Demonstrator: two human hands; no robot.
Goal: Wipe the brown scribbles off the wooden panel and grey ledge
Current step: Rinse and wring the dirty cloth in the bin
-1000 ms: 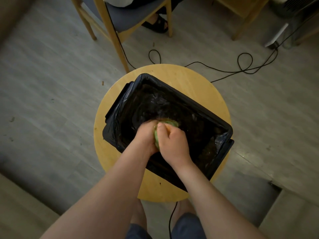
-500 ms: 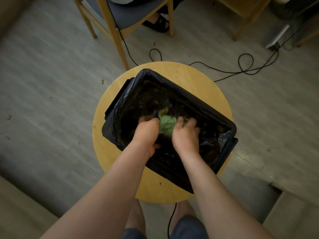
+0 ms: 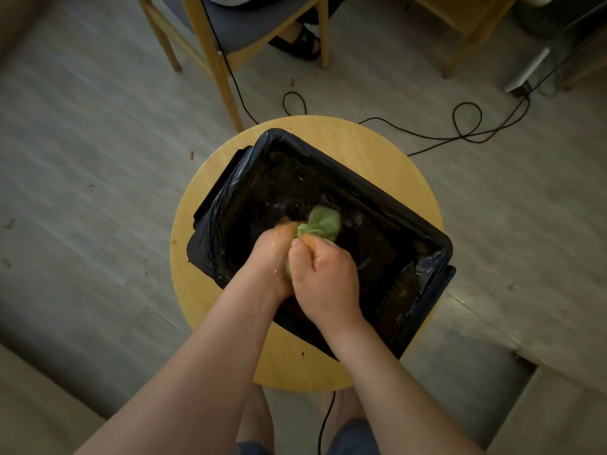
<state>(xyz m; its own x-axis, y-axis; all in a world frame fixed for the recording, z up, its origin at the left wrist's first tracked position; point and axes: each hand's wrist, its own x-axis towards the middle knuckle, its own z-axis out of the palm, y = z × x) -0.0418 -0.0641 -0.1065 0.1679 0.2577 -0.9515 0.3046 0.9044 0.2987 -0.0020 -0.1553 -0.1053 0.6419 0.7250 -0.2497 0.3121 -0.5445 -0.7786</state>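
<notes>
A dim room with a grey plank floor (image 3: pixel 82 159), seen from above by the person standing there. At the upper left stands a wooden chair (image 3: pixel 210 50) with a grey seat, and just right of it another person's foot in a black sandal (image 3: pixel 303 41) rests on the floor.

In the centre is a round, pale wooden table (image 3: pixel 377 149). On it sits a rectangular bin lined with a shiny black plastic bag (image 3: pixel 230 192), turned at an angle to the viewer.

Both bare forearms reach from the bottom edge over the bin. The left hand (image 3: pixel 269 261) has its fingers curled tightly round one end of a green cloth (image 3: pixel 320 223). The cloth is bunched and twisted, with a rounded wad sticking out beyond the knuckles, above the inside of the bin. The right hand (image 3: pixel 325 277), pressed against the left, clenches the cloth's other end in a fist.

To the right, a thin black cable (image 3: pixel 460 126) loops across the floor towards the upper right corner.
</notes>
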